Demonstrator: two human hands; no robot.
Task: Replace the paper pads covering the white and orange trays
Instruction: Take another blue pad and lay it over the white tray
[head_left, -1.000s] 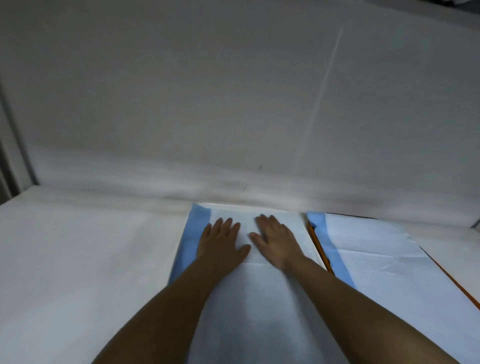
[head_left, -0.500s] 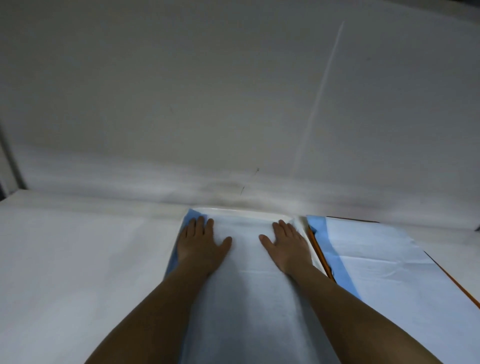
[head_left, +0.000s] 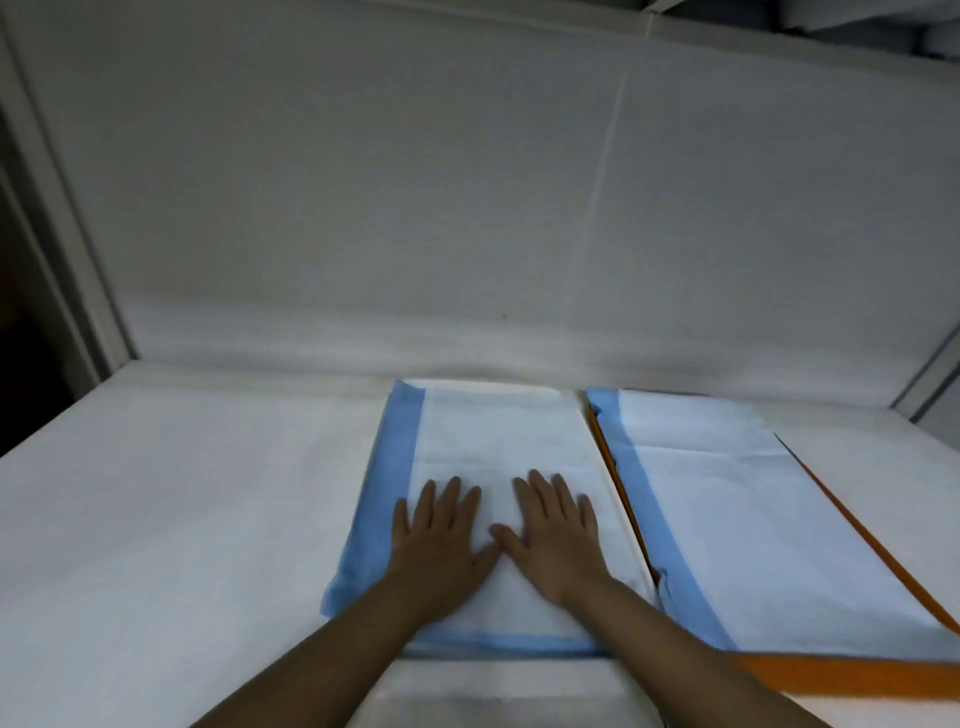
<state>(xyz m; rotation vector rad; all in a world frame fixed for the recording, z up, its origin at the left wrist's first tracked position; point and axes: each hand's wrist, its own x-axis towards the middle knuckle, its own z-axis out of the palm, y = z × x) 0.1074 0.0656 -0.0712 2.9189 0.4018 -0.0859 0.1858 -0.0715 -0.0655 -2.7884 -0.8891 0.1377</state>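
Nearest the camera, two bare forearms reach forward from the lower edge of the view. Just short of the wrists, the near rim of the white tray (head_left: 498, 691) shows below the pad's blue border, and off to the right of the right forearm runs the near rim of the orange tray (head_left: 831, 675).

The left hand (head_left: 436, 540) and the right hand (head_left: 556, 535) lie side by side, palms down and flat on the left paper pad (head_left: 498, 436) — fingers straight and slightly spread, gripping nothing, the two thumbs almost meeting between them. This pad, white with blue bands along its left and near edges, covers the white tray under both hands.

Just to the right of the right hand, a thin orange edge separates the two pads. Beyond it lies the right paper pad (head_left: 727, 519), with a blue band on its left side and a crease across it — it covers the orange tray, whose rim also shows along the far right side.

To the left of the left hand stretches a white table surface (head_left: 182, 519). Ahead of the fingertips, past the far ends of both pads, rises a pale grey back wall (head_left: 363, 208).
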